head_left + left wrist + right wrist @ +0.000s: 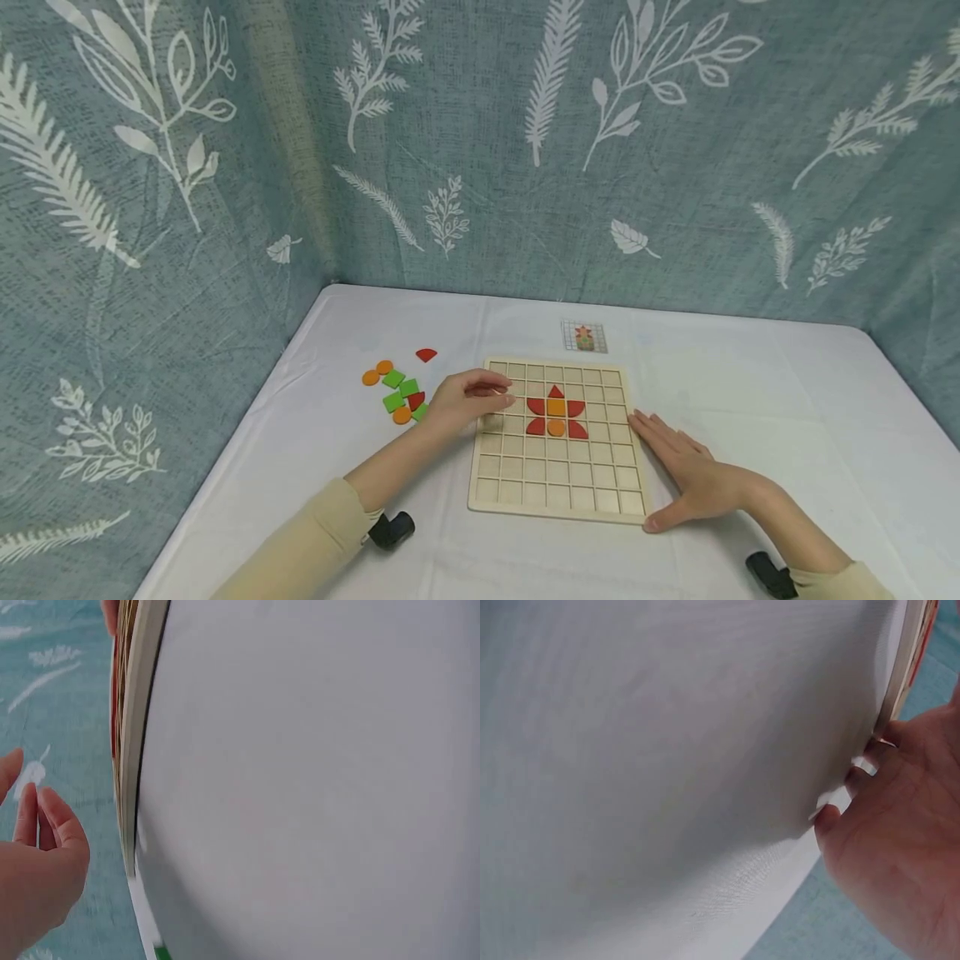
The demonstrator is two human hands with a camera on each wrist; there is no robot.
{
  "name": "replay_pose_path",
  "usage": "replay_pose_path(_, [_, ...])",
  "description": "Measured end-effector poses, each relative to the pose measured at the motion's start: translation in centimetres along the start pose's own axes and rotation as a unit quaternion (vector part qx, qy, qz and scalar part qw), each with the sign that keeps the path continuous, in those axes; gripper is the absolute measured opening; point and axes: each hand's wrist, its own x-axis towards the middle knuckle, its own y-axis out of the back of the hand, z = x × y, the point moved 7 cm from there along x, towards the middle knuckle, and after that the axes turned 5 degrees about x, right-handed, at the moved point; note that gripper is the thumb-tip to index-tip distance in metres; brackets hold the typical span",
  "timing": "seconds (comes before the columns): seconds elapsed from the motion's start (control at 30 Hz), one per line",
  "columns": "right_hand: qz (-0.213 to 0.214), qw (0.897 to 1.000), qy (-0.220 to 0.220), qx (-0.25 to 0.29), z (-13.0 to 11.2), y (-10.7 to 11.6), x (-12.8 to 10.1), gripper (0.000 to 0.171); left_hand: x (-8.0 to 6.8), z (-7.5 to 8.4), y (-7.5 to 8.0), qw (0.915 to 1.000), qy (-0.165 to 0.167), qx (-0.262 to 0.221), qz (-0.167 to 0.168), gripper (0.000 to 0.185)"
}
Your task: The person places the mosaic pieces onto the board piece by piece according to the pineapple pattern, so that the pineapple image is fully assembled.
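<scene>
Loose tiles (396, 392): a small cluster of green squares, orange discs and red quarter pieces on the white tablecloth (750, 400), left of the board; one red piece (426, 354) lies apart, farther back.

Left hand (467, 400): reaches over the board's left edge, wrist just beside the loose cluster. The fingers are loosely curled with the tips drawn together, pointing right toward the pattern; whether a tile sits between them cannot be told from the head or wrist views.

Wooden grid board (558, 492): flat on the table in front of the person, long axis running away from them. It bears a red-and-orange flower pattern (556, 414) in its upper middle rows: red petals around two orange centre tiles. The pattern lies just right of the left fingertips, a few cells off; this hand is the nearer one.

Pattern card (583, 336): small, beyond the board's far edge.

Right hand (686, 479): flat on the cloth, fingers straight and close together, resting along the board's right edge, thumb at the near corner.
</scene>
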Motion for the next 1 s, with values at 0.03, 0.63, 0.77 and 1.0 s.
replay_pose_path(0.03, [0.000,1.000,-0.001,-0.002,0.0,0.0,0.0,0.129,-0.2,-0.2,0.5,1.0000,0.007,-0.007,0.003,0.033])
replay_pose_path(0.63, [-0.003,1.000,-0.007,-0.018,0.0,0.0,0.2,0.129,-4.2,-3.3,8.3,0.9957,0.073,-0.004,0.056,0.044])
replay_pose_path(0.77, [0.005,1.000,0.002,-0.018,-0.1,0.0,0.0,0.128,-4.9,-3.7,10.1,0.9953,0.074,0.015,0.062,0.045])
replay_pose_path(1.0, [0.011,1.000,0.013,-0.013,-0.2,-0.2,0.1,0.128,-5.7,-4.4,14.0,0.9883,0.062,0.098,0.100,0.041])
